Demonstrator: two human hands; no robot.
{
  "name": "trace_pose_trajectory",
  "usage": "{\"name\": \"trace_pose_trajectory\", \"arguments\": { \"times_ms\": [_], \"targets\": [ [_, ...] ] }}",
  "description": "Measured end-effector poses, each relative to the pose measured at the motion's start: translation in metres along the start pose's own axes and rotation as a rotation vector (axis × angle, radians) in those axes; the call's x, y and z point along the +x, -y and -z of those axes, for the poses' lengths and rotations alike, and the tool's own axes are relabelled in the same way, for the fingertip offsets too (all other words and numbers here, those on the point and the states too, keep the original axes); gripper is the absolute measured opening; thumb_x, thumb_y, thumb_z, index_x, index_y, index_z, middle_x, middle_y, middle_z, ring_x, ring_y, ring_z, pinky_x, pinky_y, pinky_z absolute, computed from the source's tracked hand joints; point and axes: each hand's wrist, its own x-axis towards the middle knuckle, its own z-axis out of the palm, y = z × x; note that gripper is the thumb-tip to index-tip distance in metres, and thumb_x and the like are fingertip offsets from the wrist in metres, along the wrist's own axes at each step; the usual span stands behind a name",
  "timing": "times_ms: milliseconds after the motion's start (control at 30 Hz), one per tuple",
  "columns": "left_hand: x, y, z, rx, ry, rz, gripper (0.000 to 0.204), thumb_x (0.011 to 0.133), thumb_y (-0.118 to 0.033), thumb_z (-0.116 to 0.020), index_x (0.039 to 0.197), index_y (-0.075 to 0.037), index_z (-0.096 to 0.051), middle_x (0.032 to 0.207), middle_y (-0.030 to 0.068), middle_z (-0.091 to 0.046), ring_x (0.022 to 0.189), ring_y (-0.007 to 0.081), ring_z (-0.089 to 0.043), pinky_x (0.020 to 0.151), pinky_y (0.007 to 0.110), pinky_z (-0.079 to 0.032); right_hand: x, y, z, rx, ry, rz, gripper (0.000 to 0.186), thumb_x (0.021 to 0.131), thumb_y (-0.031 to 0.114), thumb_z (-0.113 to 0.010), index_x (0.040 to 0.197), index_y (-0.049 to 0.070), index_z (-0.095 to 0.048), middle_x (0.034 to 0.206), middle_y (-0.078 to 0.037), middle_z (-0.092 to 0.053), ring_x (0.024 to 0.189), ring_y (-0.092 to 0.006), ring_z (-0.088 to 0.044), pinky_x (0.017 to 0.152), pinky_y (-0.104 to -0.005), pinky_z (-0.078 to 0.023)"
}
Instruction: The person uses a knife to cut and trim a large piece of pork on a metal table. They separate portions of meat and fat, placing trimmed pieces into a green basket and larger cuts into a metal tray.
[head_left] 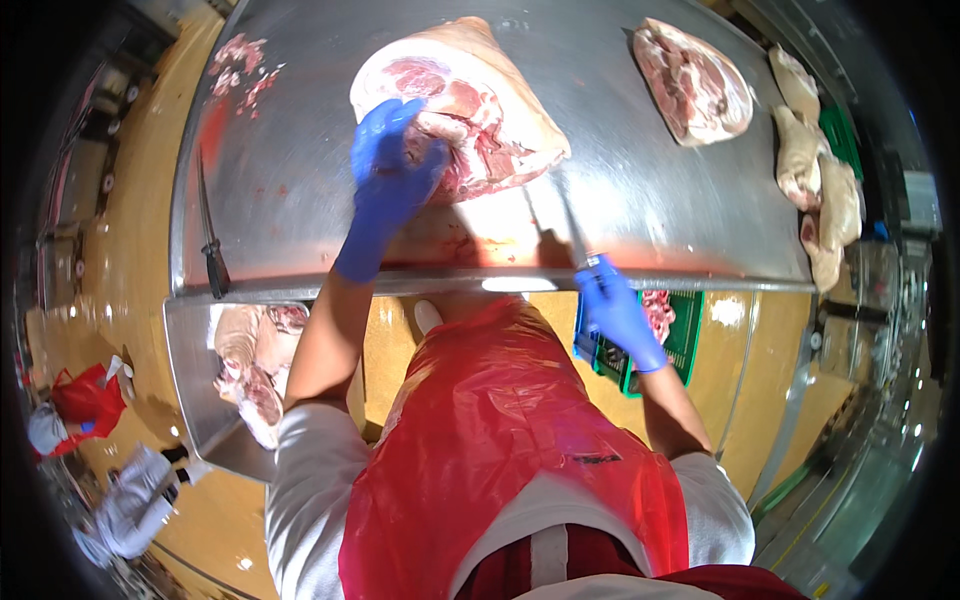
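Note:
A large skin-on pork leg (pixel 520 100) lies on the metal table, its cut face of pink meat and white fat turned toward me. My left hand (pixel 392 160), in a blue glove, grips the near left edge of its cut face, thumb and fingers bent around the meat. My right hand (pixel 612 305), also blue-gloved, is closed around a knife (pixel 572 218) at the table's front edge. The blade points away from me, its tip close to the leg's near right corner; whether they touch I cannot tell. Most of the knife's handle is hidden in my fist.
The metal table (pixel 300 180) carries another meat cut (pixel 692 82), small trimmings (pixel 238 68) and a black-handled sharpening steel (pixel 209 235). Trotters (pixel 800 160) lie along the right edge. A metal bin (pixel 195 350) with meat and a green crate (pixel 685 340) stand below. Two people are at far left.

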Motion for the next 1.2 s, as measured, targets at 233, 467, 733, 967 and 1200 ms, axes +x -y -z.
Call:
{"name": "trace_pose_trajectory", "arguments": {
  "times_ms": [233,467,733,967,1200],
  "targets": [
    [0.078,0.087,-0.022,0.197,0.581,0.397,0.097,0.072,-0.044,-0.083,0.156,-0.021,-0.040,0.160,0.0299,-0.027,0.150,0.0445,-0.027,0.122,0.049,-0.029,0.113,-0.020,0.092,-0.036,-0.016,0.324,0.022,0.103,0.016,-0.056,0.120,0.002,-0.058,0.077,-0.001,-0.055,0.067,-0.0077,-0.050,0.057,-0.0274,-0.044],
    [0.130,0.132,-0.018,-0.068,0.947,0.416,0.089,0.075,-0.040,-0.080,0.155,-0.026,-0.044,0.156,0.0165,-0.040,0.147,0.0342,-0.033,0.123,0.045,-0.027,0.173,0.105,0.076,-0.648,0.210,0.717,0.059,0.096,0.010,-0.052,0.152,0.028,-0.047,0.080,-0.024,-0.060,0.065,-0.0416,-0.064,0.060,-0.0512,-0.053],
    [0.150,0.175,-0.054,-0.310,0.982,0.334,0.047,0.082,-0.030,-0.074,0.125,-0.018,-0.059,0.131,0.0112,-0.056,0.125,0.0271,-0.051,0.108,0.037,-0.040,0.216,0.183,0.047,-1.079,0.398,0.805,0.081,0.089,-0.001,-0.050,0.160,0.035,-0.031,0.080,-0.023,-0.058,0.057,-0.0376,-0.063,0.052,-0.0476,-0.053],
    [0.158,0.216,-0.083,-0.409,1.075,0.293,0.037,0.082,-0.028,-0.073,0.111,-0.012,-0.057,0.117,0.0063,-0.060,0.112,0.0187,-0.051,0.100,0.034,-0.041,0.216,0.203,0.032,-1.239,0.428,0.816,0.092,0.085,-0.006,-0.053,0.161,0.037,-0.025,0.076,-0.020,-0.057,0.050,-0.0325,-0.060,0.046,-0.0425,-0.052],
    [0.152,0.204,-0.074,-0.292,0.891,0.143,0.031,0.084,-0.028,-0.067,0.108,-0.014,-0.053,0.094,0.0120,-0.065,0.085,0.0261,-0.062,0.079,0.041,-0.050,0.211,0.224,0.023,-1.300,0.470,0.720,0.090,0.084,-0.006,-0.055,0.161,0.032,-0.027,0.081,-0.021,-0.058,0.054,-0.0345,-0.061,0.048,-0.0416,-0.053]
  ]
}}
